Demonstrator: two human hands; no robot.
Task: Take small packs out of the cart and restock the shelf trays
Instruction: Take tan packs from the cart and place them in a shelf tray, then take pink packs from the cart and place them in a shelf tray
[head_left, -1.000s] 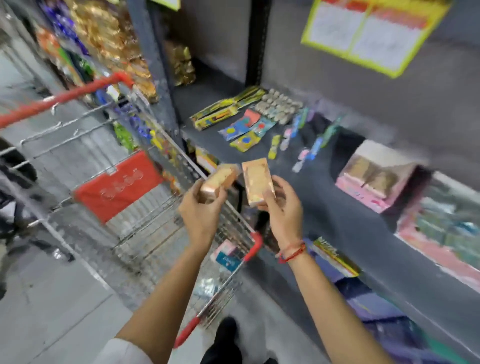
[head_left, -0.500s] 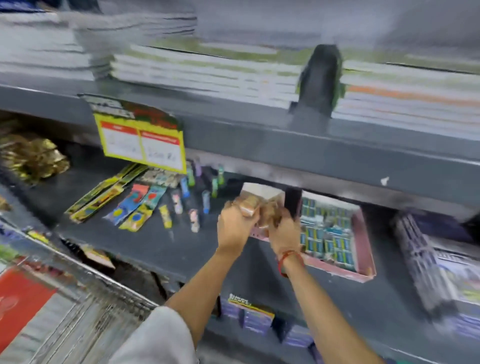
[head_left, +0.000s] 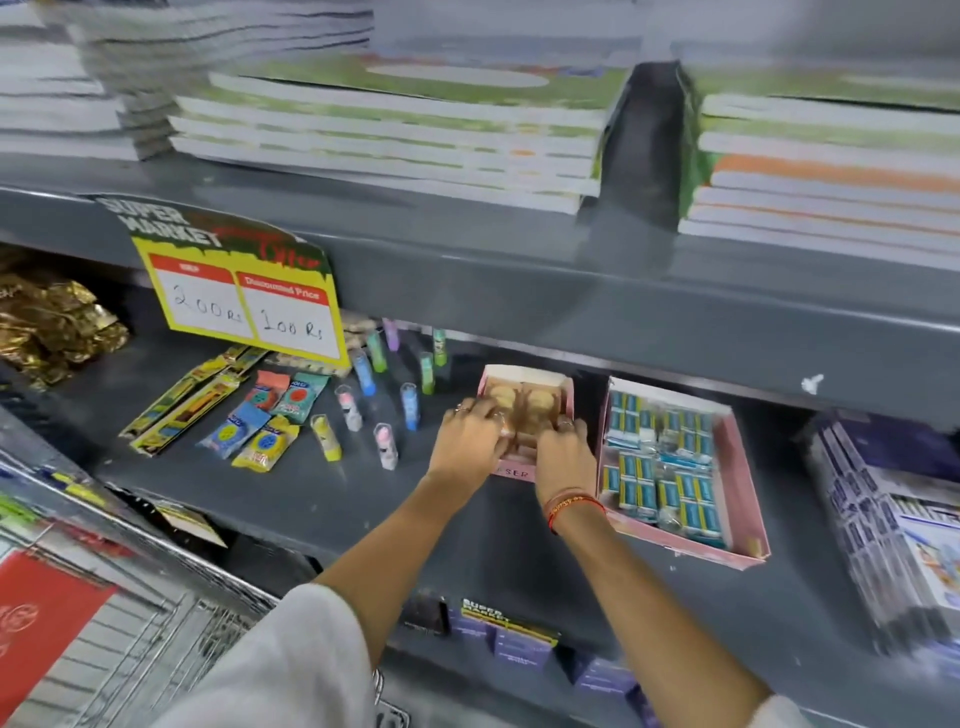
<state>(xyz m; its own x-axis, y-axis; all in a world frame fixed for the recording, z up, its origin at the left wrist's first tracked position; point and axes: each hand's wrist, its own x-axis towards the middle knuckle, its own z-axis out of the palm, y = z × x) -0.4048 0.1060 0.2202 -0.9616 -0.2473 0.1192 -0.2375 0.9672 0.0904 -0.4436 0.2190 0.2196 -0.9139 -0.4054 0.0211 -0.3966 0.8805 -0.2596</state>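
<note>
Hard to see: the front half of the small pink tray (head_left: 563, 387) is covered by both hands, so the packs under the palms are mostly hidden. Only two brownish packs (head_left: 522, 400) show clearly at the back of the tray, side by side, w/ a sliver of another between the hands. Front lip of the tray peeks out below the wrists, lettering cut off. Notebook stacks (head_left: 395, 130) on the upper shelf are blurred, as is the stack of purple packets (head_left: 883, 519) at far right. Cart (head_left: 104, 623) is cropped at bottom left, only wire mesh and a red panel visible.

Left hand (head_left: 470, 434) lies palm down over the tray's left front, fingers spread and curled onto the packs; looks pressed on them, but can't tell if it actually grips one. Right hand (head_left: 563, 452), red thread band at the wrist, sits just beside it over the right front, fingers bent down into the tray; grip also can't be told. The two hands nearly touch.

Tray sits on the grey middle shelf (head_left: 363, 499), between a scatter of small upright tubes (head_left: 387, 447) on the left and a bigger pink tray (head_left: 748, 519) of blue-and-white packs on the right. Yellow price sign (head_left: 244, 306) hangs upper left.
</note>
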